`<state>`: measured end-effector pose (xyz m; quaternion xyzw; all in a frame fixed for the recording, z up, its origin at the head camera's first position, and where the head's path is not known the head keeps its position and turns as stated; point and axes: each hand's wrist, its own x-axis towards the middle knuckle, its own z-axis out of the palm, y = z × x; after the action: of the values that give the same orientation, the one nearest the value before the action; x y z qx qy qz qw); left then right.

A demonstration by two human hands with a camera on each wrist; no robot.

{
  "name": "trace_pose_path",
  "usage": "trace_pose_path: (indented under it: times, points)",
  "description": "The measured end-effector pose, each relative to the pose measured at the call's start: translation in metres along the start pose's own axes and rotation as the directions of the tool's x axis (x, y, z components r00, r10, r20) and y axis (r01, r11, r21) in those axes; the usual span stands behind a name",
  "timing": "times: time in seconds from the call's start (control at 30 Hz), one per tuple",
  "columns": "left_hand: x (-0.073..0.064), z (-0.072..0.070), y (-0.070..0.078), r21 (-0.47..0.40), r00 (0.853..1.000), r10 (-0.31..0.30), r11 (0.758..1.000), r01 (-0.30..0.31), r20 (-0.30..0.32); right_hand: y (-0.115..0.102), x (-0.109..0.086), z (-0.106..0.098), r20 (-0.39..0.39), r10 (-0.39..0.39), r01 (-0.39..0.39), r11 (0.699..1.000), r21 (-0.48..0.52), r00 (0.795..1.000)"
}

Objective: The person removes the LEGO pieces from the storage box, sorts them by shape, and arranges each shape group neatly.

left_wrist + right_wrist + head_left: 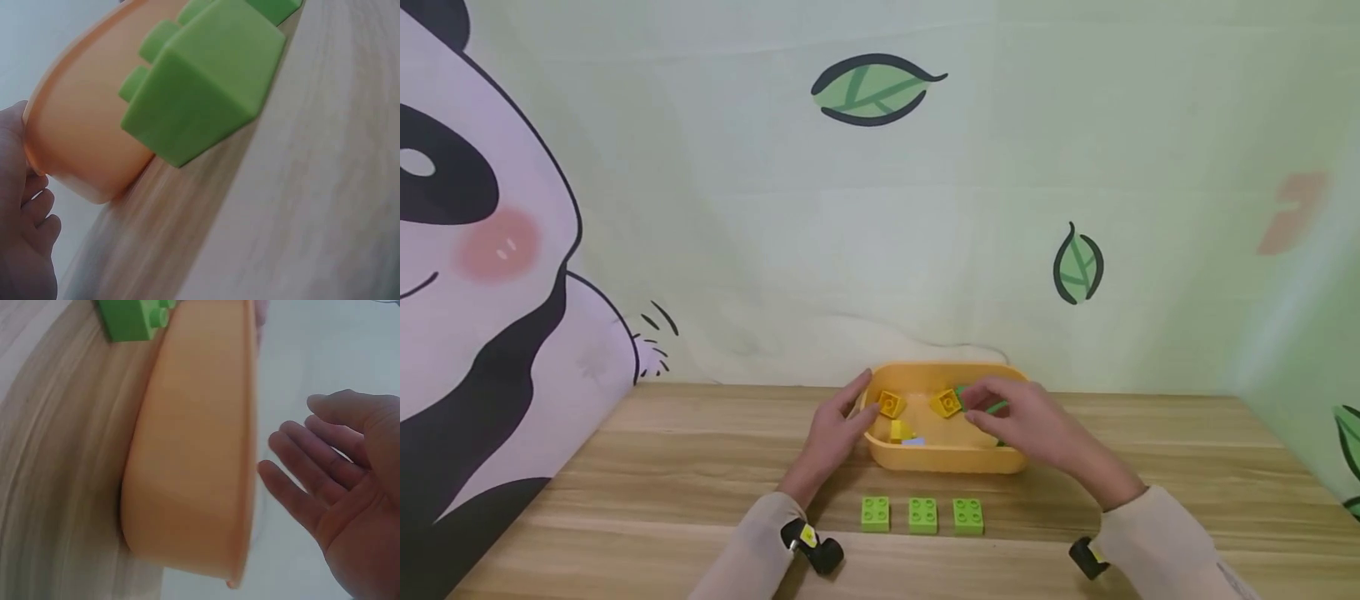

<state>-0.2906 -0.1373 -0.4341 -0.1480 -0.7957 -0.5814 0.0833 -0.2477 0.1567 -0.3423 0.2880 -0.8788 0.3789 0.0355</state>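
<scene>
**Left hand on orange bin, right hand free above it, three lime bricks out front**

Orange bin (947,460) sits on the table (1187,450), near the backdrop, long side facing me. My left hand (837,427) grips its left end: thumb at the rim, other fingers outside the wall, forearm coming in from lower left. My right hand (1022,418) is over the bin's right end, palm turned inward, fingers loosely bent, thumb apart from the index finger. Nothing in it; the right wrist view shows the palm bare.

Counts inside the bin:
- yellow bricks (891,405): three I can make out, two showing hollow undersides, one near the front wall
- pale blue piece (913,442): one, mostly behind the front wall
- green pieces (997,407): partly behind my right hand, can't count them

Outside: three lime bricks (922,517), four studs each, studs up, spaced in a row just in front of the bin, between my forearms.

Two light sleeves (748,542), one black wrist camera (827,557) at each.

Backdrop (760,208): one panda (445,317) cropped at left, two whole leaves (876,90), more leaf print cut off at right, one red mark (1292,212).
</scene>
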Motion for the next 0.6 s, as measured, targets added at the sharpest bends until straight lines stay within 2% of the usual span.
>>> trace_pose_path:
  times: [0.37,0.6]
  points:
    - [0.0,0.0,-0.001,-0.002,1.0,0.001,1.0,-0.001,0.002,0.007,0.026,0.019,0.056,-0.016,0.018,0.999,-0.036,0.998]
    - [0.0,0.001,0.0,-0.005,1.0,-0.009,1.0,0.009,-0.005,0.007,0.039,0.035,0.128,0.037,-0.03,0.998,-0.056,0.991]
